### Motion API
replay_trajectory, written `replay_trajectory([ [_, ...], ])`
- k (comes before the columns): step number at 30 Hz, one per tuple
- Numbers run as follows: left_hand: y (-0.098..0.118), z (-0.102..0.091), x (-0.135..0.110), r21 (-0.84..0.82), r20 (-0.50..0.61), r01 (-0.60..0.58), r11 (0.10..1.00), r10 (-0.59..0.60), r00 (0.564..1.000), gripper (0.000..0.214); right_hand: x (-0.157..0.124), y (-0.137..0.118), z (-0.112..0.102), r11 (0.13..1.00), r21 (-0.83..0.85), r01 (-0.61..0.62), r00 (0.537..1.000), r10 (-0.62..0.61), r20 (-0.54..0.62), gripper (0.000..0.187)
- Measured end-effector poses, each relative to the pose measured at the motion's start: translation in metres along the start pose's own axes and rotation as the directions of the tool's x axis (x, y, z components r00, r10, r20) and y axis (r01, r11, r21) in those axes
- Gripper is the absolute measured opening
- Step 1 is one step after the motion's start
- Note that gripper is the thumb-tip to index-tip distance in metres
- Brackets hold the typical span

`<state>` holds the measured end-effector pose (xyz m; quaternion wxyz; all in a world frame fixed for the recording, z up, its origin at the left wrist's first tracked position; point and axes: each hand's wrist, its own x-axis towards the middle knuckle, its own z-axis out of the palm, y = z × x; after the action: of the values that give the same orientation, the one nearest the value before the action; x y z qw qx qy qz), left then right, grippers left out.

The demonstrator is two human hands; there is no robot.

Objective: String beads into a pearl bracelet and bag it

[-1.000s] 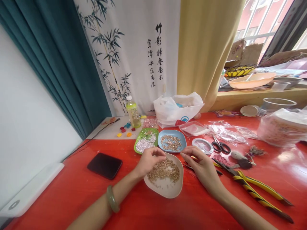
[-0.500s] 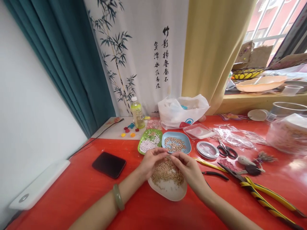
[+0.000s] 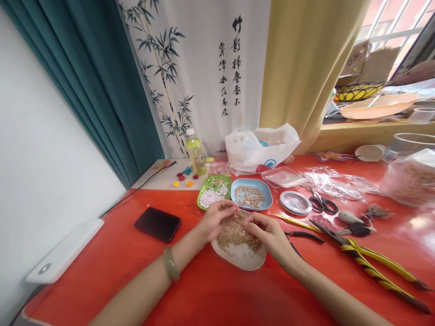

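A white dish point(image 3: 241, 259) heaped with small gold beads point(image 3: 234, 234) sits on the red table in front of me. My left hand point(image 3: 215, 218) hovers over its far left rim, fingers curled and pinched together. My right hand point(image 3: 268, 233) rests over the dish's right side, fingertips pinched close to those of the left hand. What they pinch is too small to make out. A green bangle point(image 3: 171, 264) circles my left wrist.
Behind the dish stand a green tray of white pearls point(image 3: 213, 194) and a blue tray of gold pieces point(image 3: 251, 195). A black phone point(image 3: 157, 223) lies left. Scissors point(image 3: 322, 204), a thread spool point(image 3: 295, 202), yellow-handled pliers point(image 3: 374, 270), a bottle point(image 3: 196, 155) and a plastic bag point(image 3: 261, 149) lie around.
My right hand has moved left from the table beside the dish to over the beads, meeting my left hand. The view has shifted slightly.
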<state>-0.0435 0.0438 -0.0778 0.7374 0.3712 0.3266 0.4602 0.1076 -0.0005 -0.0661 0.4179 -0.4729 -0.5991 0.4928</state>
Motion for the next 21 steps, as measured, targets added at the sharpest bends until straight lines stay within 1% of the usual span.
replay_trajectory([
  [9,-0.0019,0.0009,0.0008,0.013,-0.01,-0.007,1.0,0.007,1.0,0.019,0.0024,0.006,0.0022,1.0,0.001,0.007,1.0,-0.007,0.005,0.019],
  [21,-0.0037,0.0,0.0014,0.018,-0.005,0.004,1.0,-0.004,1.0,0.02,0.0023,0.0076,0.0019,1.0,-0.012,0.002,1.0,-0.002,-0.01,0.017],
])
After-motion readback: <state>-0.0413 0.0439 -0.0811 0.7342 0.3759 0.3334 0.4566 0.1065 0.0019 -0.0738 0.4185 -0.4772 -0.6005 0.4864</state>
